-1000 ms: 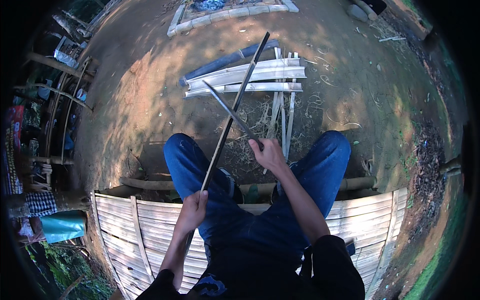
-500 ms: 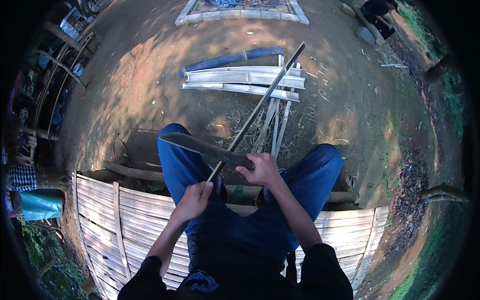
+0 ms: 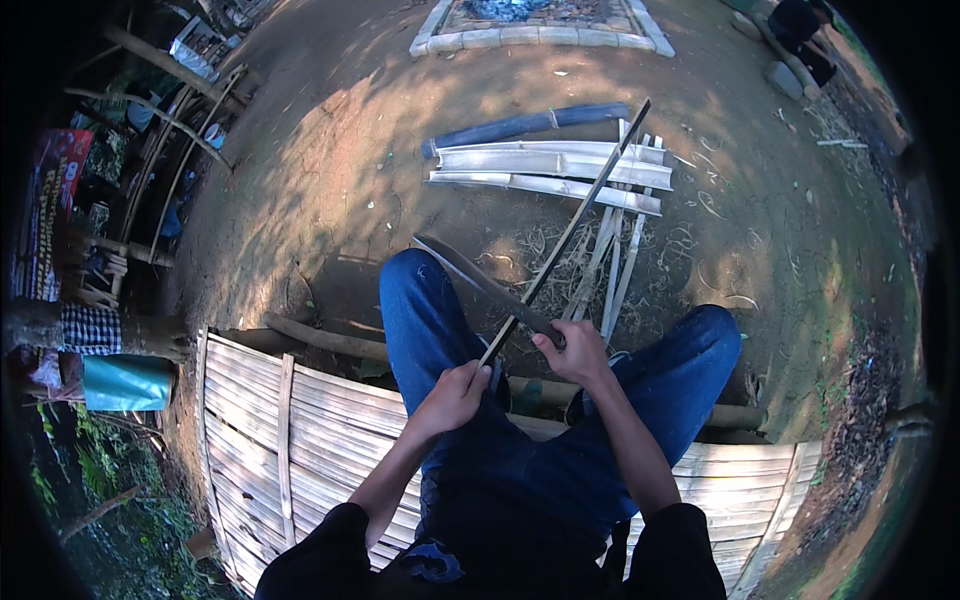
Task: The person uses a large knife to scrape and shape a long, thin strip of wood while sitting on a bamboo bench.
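Observation:
Over my lap, my left hand (image 3: 455,395) is closed round the near end of a long, thin, dark bamboo strip (image 3: 580,217). The strip slants up and away to the right, over the ground. My right hand (image 3: 577,352) grips the handle of a machete (image 3: 478,283), its handle mostly hidden by the fingers. The broad dark blade points up and left, past my left knee. It crosses the strip a little beyond my left hand and appears to touch it there.
Split bamboo pieces (image 3: 555,160) and a dark bamboo length (image 3: 530,128) lie on the ground ahead, beside narrow strips (image 3: 620,260) and curled shavings. I sit on a bamboo slat bench (image 3: 340,440). A brick-edged fire pit (image 3: 540,38) is beyond; another person (image 3: 800,35) crouches far right.
The whole view has shifted, so the scene sits further right. The machete blade is tilted more steeply across the strip. Both hands keep their grips.

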Tool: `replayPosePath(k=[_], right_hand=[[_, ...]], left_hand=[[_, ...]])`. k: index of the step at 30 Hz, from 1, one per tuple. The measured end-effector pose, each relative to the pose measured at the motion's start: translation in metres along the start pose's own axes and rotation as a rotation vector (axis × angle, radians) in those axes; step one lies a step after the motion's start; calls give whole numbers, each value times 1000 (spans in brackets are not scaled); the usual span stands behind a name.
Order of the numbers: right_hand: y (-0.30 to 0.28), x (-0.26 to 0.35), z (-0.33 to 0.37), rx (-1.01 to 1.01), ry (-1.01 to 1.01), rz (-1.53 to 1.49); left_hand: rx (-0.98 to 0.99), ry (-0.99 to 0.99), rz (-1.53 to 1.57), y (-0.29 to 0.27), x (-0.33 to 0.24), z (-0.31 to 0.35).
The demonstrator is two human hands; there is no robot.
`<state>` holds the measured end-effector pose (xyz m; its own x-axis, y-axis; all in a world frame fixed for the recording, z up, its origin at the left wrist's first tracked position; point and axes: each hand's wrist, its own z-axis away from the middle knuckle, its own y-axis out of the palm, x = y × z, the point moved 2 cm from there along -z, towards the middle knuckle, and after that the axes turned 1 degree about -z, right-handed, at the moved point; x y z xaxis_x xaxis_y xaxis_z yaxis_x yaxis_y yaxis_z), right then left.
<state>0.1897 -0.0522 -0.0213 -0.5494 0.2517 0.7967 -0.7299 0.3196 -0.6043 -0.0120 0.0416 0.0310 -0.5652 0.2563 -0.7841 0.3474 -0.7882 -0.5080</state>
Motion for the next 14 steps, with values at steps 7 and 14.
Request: replayPosePath(k=[7,14], right_hand=[[-1,-7,7,-34,-31,11],[1,-3,7,16,-112,101]], left_hand=[[2,40,34,10,5,-6],[10,34,16,10,-1,-14]])
